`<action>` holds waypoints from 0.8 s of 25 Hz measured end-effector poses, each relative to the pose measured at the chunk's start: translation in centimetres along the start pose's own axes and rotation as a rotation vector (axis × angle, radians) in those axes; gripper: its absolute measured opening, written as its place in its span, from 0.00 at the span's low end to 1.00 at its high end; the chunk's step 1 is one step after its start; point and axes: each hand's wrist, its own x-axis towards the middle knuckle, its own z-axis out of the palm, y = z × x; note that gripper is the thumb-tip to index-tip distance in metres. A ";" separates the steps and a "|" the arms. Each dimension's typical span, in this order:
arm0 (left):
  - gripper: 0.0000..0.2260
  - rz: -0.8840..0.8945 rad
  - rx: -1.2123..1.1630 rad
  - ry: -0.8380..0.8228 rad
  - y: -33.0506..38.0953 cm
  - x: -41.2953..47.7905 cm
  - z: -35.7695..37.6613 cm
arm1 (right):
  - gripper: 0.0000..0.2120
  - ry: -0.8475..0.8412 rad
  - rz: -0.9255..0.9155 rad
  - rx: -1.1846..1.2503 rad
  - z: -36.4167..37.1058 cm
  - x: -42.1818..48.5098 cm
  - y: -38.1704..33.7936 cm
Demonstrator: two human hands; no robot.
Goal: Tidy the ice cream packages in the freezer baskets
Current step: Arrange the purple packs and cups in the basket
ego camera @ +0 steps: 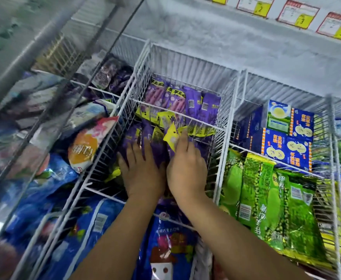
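Observation:
Both my hands are down inside the middle white wire basket (140,63), side by side. My left hand (141,170) lies flat with fingers spread on loose purple ice cream packages (155,150). My right hand (186,166) pinches a purple-and-yellow package (172,138) that sticks up from the pile. Further back in the same basket, purple packages (194,104) stand in a neat row behind a wire divider.
Green packages (266,199) and blue boxes (282,142) fill the right basket. Blue bags (165,245) lie at the near end. To the left sit an orange-and-pink package (84,150) and dark purple ones (109,77), under a sliding glass lid (24,57). The frosted freezer wall (216,43) rises behind.

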 end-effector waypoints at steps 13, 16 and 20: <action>0.43 -0.122 -0.153 -0.091 -0.9 2.6 -1.3 | 0.46 -0.432 0.649 0.452 4.1 2.0 2.0; 0.44 -0.114 -0.169 -0.121 -0.5 2.5 -1.4 | 0.54 -0.513 0.710 0.409 4.3 2.7 3.1; 0.41 -0.153 -0.083 -0.102 -0.7 2.5 -1.6 | 0.56 -0.488 0.687 0.230 3.7 2.8 2.2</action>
